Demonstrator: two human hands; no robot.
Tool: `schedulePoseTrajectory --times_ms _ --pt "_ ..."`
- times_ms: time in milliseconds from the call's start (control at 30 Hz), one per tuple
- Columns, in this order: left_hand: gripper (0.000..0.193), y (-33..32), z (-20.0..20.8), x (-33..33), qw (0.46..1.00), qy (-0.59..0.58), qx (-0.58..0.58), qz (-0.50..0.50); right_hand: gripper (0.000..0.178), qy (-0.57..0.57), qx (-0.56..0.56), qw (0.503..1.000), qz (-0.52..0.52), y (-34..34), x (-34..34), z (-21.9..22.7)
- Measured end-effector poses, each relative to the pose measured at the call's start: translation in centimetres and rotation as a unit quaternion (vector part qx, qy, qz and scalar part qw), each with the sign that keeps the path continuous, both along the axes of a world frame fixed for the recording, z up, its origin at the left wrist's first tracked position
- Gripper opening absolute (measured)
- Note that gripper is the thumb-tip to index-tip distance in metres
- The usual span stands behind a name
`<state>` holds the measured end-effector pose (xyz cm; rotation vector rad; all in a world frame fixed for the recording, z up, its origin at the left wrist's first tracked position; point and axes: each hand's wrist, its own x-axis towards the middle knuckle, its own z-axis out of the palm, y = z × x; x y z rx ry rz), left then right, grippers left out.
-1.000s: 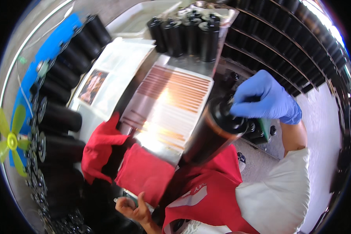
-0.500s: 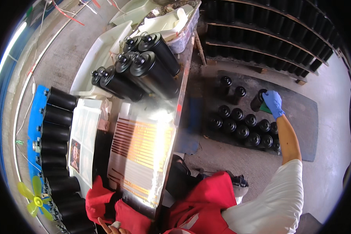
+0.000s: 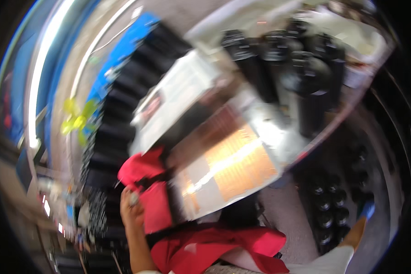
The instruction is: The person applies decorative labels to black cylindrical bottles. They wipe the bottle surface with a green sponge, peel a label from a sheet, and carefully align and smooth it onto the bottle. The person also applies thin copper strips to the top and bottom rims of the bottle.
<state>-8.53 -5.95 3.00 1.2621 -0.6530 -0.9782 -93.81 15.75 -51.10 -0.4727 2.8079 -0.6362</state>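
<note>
My left hand (image 3: 131,208) is raised at the left of the table, beside a red cap (image 3: 141,171) and red cloth (image 3: 155,208). Its fingers are curled, and a small pale thing shows at them, too blurred to name. Far to the right, my right hand (image 3: 367,211), in a blue glove, is small and smeared by motion. Near it, on the low floor area, stand several black cylinders (image 3: 325,219); whether the hand touches one cannot be seen. A sheet with rows of copper-coloured strips (image 3: 239,153) lies on the table between my arms.
Tall black canisters (image 3: 306,91) stand at the table's far end, by a pale tub (image 3: 365,41). Black cylinders (image 3: 137,77) line a blue rack (image 3: 123,50) on the left, with papers (image 3: 178,91) in front. A yellow fan (image 3: 79,121) is at the left.
The view has swung left and blurred. My left hand and forearm have come further into sight. The gloved right hand, earlier on a black cylinder, now shows at the far right edge.
</note>
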Motion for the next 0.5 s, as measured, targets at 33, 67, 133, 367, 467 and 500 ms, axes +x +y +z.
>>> schedulePoseTrajectory --times_ms 33,67,133,367,467,500 --pt "0.024 0.0 -0.7 -0.1 0.998 -0.062 0.017 0.002 0.028 -0.038 -0.090 0.995 -0.015 0.6 0.7 -0.6" --pt "0.021 -0.8 -1.1 -1.1 0.997 -0.068 0.026 -0.007 0.026 -0.044 -0.145 0.988 -0.017 1.3 0.2 -0.3" --pt "0.016 0.2 -1.1 -0.9 0.994 -0.089 0.041 0.042 0.025 0.001 -0.152 0.988 -0.008 0.4 0.2 0.1" --pt "0.027 -2.8 5.4 4.3 0.761 -0.636 -0.042 0.122 0.021 0.240 -0.199 0.944 0.104 -4.3 8.5 11.8" --pt "0.035 -7.6 9.9 6.0 0.601 -0.762 -0.034 0.239 0.019 -0.029 -0.193 0.978 0.067 -8.4 17.7 19.6" --pt "0.039 -9.1 11.9 6.6 0.549 -0.790 -0.019 0.272 0.020 -0.027 -0.196 0.973 0.118 -9.1 18.6 19.2"
